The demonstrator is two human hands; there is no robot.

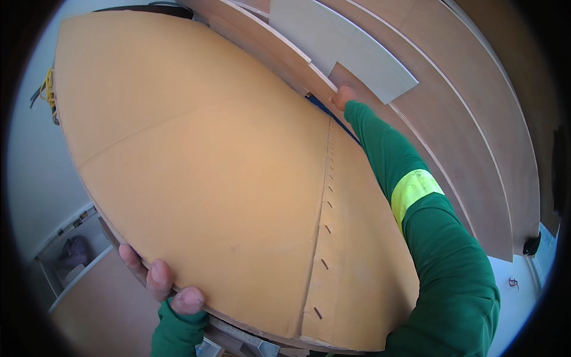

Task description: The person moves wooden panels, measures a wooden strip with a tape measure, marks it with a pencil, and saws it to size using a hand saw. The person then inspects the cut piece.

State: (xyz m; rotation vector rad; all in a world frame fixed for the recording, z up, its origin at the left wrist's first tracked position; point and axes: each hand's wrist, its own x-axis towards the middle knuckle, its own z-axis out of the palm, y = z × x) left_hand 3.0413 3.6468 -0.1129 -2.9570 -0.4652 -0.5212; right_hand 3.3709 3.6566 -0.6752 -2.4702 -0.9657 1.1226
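Observation:
A big tan panel [208, 149] lies tilted across most of the view. A seam with a row of short dark slits [325, 264] runs down its right part. My left hand [162, 281] grips the near left edge, with fingertips and thumb showing over the rim. Stretched far forward, my right hand [343, 97] is closed at the pale edge of a brown panel [279, 50], just beyond the tan panel's far edge. Its fingers are partly hidden. A narrow dark blue strip [330, 113] shows between the two panels.
Several large curved brown panels [452, 119] stand layered on the right. A grey-white sheet [345, 47] lies against them. Yellow cord [49, 89] hangs past the tan panel's left edge. At lower left is a frame with a purple-grey bundle [74, 250]; metal parts [256, 342] show below.

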